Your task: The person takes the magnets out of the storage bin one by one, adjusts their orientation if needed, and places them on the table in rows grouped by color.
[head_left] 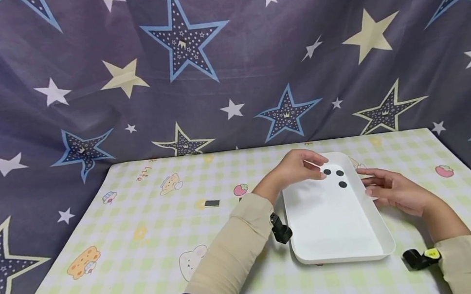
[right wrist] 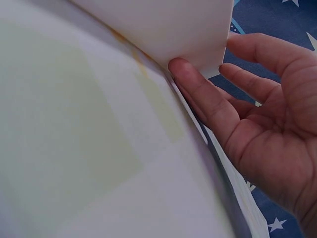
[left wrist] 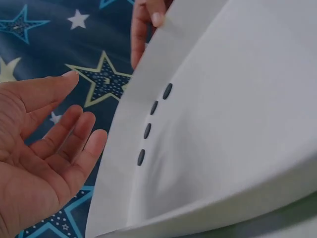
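A white rectangular tray (head_left: 337, 222) stands on the table between both hands. Toward its far end lie small black discs (head_left: 342, 185); the left wrist view shows several in a row along the wall. My left hand (head_left: 301, 166) hovers over the tray's far left part. Its fingers (left wrist: 81, 163) are loosely bent with nothing between them, and it covers part of the tray in the head view. On the other side, my right hand (head_left: 400, 191) has its fingertips (right wrist: 181, 67) against the outside of the tray's right wall.
A small dark rectangular piece (head_left: 212, 203) lies on the checked tablecloth (head_left: 143, 261), left of the tray. Another dark bit (head_left: 240, 199) peeks out beside the left sleeve. Behind the table hangs a star-patterned curtain (head_left: 228, 89). Each wrist carries a small black camera (head_left: 281, 229).
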`<state>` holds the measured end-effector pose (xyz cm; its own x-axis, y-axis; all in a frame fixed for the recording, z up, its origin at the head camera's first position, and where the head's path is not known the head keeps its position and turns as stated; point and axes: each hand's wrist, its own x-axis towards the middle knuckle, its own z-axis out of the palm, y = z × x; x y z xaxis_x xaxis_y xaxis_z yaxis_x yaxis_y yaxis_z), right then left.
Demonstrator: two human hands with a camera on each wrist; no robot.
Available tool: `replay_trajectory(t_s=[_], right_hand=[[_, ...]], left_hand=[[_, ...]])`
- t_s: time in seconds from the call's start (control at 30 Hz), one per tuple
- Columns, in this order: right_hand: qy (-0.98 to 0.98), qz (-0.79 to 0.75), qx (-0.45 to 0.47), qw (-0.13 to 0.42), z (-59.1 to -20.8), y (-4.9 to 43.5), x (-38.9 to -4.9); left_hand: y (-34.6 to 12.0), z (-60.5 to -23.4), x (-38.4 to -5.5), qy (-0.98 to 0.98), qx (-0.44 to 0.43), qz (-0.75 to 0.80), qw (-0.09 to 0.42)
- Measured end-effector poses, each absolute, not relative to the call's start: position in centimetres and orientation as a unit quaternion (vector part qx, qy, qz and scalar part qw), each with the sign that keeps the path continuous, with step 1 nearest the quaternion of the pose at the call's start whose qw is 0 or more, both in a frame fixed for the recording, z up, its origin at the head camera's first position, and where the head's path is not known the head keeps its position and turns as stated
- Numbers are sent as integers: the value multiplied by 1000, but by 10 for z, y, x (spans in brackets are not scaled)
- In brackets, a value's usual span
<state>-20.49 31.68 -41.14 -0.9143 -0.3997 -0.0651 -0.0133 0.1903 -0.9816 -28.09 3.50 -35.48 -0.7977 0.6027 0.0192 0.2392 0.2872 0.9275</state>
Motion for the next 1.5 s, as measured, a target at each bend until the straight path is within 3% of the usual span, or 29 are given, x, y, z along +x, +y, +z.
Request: replay_trajectory(t_s=[0.27, 1.13, 1.5], right_hand=[[754, -623, -134, 155, -410, 317, -205], [755, -624, -134, 149, -409, 317, -206], [751, -627, -142, 151, -409, 316, -205]], left_hand=[[48, -362, -288, 783, 285, 519, 192], [82, -400, -293, 836, 234, 473, 151], [90, -404, -290, 887, 305, 327, 115]])
